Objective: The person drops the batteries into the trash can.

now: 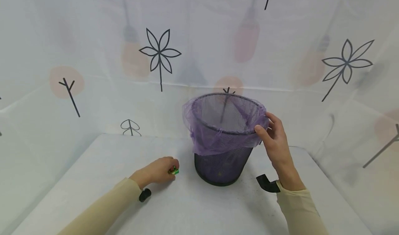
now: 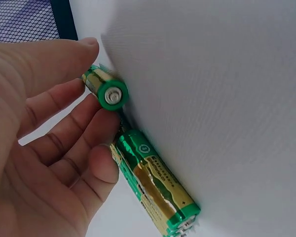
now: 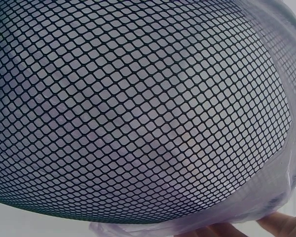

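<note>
My left hand [image 1: 160, 171] is low over the table, left of the bin. In the left wrist view, its thumb and fingers pinch a green and gold battery [image 2: 112, 95] whose metal end faces the camera. Against the fingertips lies a wrapped pack of similar batteries [image 2: 158, 182], partly cut off by the frame. My right hand [image 1: 275, 141] grips the right rim of a dark mesh wastebasket [image 1: 222, 169], thumb at the front. A thin purple bag [image 1: 215, 143] lines the wastebasket and folds over its rim. The wastebasket looks slightly tilted.
The white table [image 1: 149, 210] runs back to a pale curtain [image 1: 199, 37] printed with plants and blobs. Black straps [image 1: 268, 184] show at both wrists. In the right wrist view, the basket's mesh [image 3: 148, 108] fills most of the frame.
</note>
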`<state>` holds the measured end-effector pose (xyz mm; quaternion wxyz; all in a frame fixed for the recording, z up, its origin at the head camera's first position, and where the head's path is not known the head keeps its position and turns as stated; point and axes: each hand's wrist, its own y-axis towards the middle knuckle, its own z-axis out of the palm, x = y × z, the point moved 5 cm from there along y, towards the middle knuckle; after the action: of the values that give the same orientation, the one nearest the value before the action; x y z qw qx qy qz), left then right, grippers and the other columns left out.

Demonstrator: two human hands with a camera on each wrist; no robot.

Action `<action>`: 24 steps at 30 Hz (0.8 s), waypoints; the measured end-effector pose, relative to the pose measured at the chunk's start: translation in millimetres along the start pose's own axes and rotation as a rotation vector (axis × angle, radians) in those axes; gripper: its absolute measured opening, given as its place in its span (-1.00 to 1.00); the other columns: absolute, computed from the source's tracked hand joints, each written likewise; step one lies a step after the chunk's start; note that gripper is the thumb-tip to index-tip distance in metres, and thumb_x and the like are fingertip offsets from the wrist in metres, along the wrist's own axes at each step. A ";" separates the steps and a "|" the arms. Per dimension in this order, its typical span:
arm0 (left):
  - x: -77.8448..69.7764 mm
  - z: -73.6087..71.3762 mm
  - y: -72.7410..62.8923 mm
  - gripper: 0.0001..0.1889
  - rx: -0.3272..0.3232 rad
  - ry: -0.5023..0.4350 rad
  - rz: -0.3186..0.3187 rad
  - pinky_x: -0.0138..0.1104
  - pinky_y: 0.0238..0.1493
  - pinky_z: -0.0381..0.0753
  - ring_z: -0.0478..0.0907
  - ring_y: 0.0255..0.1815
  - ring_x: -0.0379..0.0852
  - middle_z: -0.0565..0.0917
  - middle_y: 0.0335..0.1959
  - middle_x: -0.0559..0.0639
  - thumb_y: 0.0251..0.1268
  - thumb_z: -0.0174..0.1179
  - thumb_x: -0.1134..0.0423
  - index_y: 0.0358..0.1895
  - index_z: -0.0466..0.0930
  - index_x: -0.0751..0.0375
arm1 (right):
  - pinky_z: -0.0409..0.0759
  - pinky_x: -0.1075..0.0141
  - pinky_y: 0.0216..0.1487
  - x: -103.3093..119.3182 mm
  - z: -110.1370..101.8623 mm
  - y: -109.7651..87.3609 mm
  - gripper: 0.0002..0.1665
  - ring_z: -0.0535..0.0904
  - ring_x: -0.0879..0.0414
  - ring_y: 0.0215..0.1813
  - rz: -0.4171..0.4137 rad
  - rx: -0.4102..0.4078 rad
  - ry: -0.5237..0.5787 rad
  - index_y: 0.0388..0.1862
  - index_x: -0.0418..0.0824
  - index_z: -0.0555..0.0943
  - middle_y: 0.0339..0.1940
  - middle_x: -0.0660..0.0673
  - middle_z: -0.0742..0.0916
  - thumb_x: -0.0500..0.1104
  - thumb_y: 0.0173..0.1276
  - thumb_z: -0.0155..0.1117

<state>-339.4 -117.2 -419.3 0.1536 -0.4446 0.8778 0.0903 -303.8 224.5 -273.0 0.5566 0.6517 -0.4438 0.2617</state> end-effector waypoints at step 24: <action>-7.4 5.7 1.5 -0.73 0.042 -0.010 0.015 -0.34 -0.25 0.41 0.39 -0.38 -0.24 0.49 -0.44 -0.16 0.11 0.35 0.23 -0.12 0.55 0.06 | 0.25 -0.17 0.25 0.4 -0.1 -0.8 -0.22 0.30 -0.15 0.34 0.003 -0.003 -0.004 0.52 -0.04 0.02 0.39 -0.25 0.32 -0.06 0.42 0.11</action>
<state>-335.4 -109.0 -422.0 0.1664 -0.4345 0.8820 0.0753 -302.8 224.4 -273.0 0.5563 0.6507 -0.4463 0.2607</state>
